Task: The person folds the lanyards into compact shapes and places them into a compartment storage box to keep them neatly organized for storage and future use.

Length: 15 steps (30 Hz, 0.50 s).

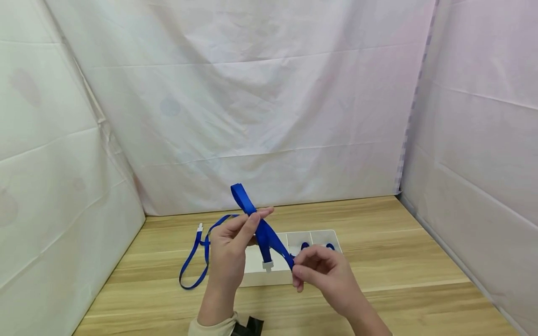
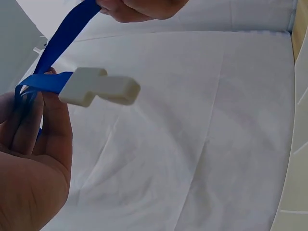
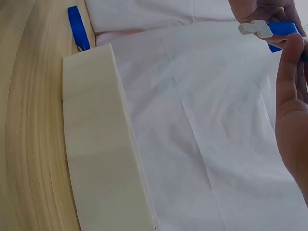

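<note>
A blue lanyard [image 1: 241, 198] with a white plastic clip [image 1: 267, 266] is held up between both hands, over the white box. My left hand [image 1: 231, 242] pinches its folded strap between thumb and fingers; a loop stands above them and the clip end hangs below. With thumb and fingertips, my right hand [image 1: 328, 275] grips another stretch of the strap, drawn down to the right. In the left wrist view the clip [image 2: 101, 86] juts out beside the left fingers [image 2: 57, 127]. Another blue lanyard [image 1: 197, 240] with a white clip lies on the table to the left.
The white box [image 1: 269, 278] has compartments; blue strap pieces [image 1: 305, 245] show in two of them on the right. It stands on a wood-grain table [image 1: 403, 261]. White cloth [image 1: 269, 116] hangs behind and on both sides.
</note>
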Each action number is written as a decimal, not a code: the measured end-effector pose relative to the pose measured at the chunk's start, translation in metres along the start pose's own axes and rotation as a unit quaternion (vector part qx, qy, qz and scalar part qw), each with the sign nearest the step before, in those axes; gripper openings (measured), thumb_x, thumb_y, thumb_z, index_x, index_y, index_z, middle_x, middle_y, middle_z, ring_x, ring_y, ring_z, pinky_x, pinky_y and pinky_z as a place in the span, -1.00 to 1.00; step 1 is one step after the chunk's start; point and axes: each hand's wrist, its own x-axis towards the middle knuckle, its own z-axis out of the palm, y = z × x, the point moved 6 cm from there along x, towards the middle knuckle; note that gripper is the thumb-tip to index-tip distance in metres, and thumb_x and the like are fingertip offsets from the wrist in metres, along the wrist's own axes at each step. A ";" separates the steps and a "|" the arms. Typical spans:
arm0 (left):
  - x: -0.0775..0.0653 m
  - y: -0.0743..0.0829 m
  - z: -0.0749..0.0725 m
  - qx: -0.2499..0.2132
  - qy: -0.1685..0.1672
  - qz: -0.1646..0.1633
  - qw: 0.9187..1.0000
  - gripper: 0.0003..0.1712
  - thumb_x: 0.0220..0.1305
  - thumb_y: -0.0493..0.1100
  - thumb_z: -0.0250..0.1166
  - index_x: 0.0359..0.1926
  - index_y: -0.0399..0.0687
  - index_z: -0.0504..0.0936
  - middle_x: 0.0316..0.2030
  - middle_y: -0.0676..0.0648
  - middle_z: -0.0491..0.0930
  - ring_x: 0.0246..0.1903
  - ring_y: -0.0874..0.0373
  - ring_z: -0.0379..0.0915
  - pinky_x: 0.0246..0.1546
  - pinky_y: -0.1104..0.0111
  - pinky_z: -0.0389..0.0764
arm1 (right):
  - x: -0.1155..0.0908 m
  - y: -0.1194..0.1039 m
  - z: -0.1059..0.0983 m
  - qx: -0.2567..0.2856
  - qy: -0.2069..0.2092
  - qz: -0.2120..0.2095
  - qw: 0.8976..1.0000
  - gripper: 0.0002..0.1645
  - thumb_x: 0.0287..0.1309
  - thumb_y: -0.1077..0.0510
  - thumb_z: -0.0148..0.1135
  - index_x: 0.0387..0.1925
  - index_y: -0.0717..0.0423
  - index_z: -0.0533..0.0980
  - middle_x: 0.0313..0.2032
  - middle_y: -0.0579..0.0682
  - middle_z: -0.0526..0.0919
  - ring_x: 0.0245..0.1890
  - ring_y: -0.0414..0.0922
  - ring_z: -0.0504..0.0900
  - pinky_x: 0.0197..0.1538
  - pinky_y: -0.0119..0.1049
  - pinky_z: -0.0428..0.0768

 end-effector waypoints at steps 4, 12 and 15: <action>0.000 -0.001 0.003 0.001 -0.023 -0.002 1.000 -0.67 0.60 -0.21 0.22 0.07 -0.40 0.76 0.00 0.08 0.85 -0.25 0.19 0.78 -0.19 0.33 0.82 | 0.003 -0.003 -0.001 -0.019 0.020 0.027 0.999 -0.81 0.46 0.36 0.23 0.05 0.31 0.57 -0.32 -0.14 0.74 -0.42 -0.24 0.75 -0.34 -0.21 0.80; -0.002 -0.003 0.008 0.024 -0.031 -0.006 0.999 -0.70 0.59 -0.19 0.23 0.07 -0.30 0.79 0.06 -0.09 0.83 -0.15 0.14 0.76 -0.18 0.32 0.82 | 0.007 -0.010 0.008 -0.135 0.062 0.033 0.988 -0.84 0.40 0.28 0.36 -0.03 0.19 0.66 -0.30 -0.07 0.73 -0.35 -0.23 0.70 -0.25 -0.31 0.78; -0.002 -0.005 0.010 0.029 -0.034 -0.010 0.999 -0.70 0.59 -0.18 0.23 0.07 -0.26 0.80 0.08 -0.14 0.81 -0.11 0.13 0.78 -0.17 0.32 0.82 | 0.010 -0.018 0.012 -0.183 0.087 -0.031 0.979 -0.85 0.39 0.32 0.36 -0.06 0.12 0.67 -0.26 0.00 0.77 -0.28 -0.22 0.72 -0.19 -0.34 0.77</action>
